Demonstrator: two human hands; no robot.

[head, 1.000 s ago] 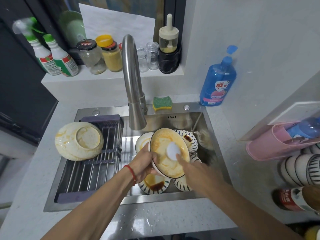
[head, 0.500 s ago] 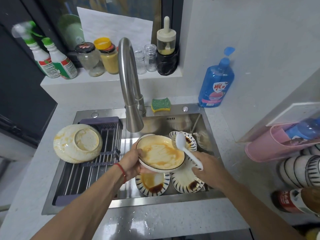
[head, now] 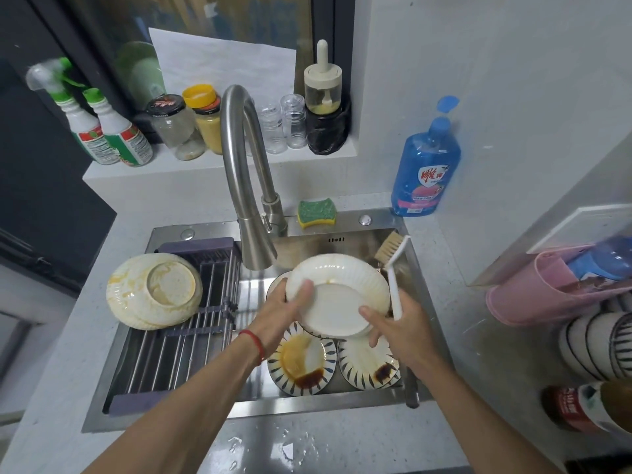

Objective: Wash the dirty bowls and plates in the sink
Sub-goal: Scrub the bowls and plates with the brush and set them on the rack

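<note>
A cream ribbed bowl (head: 337, 295) is held bottom-up over the sink (head: 342, 239), tilted, with an orange streak on its outer wall. Below it, two striped plates (head: 301, 362) (head: 367, 366) smeared with brown sauce are lain flat on the sink floor. A second cream bowl (head: 154, 295), stained yellow, is rested upside down on the drying rack (head: 191, 340).
</note>
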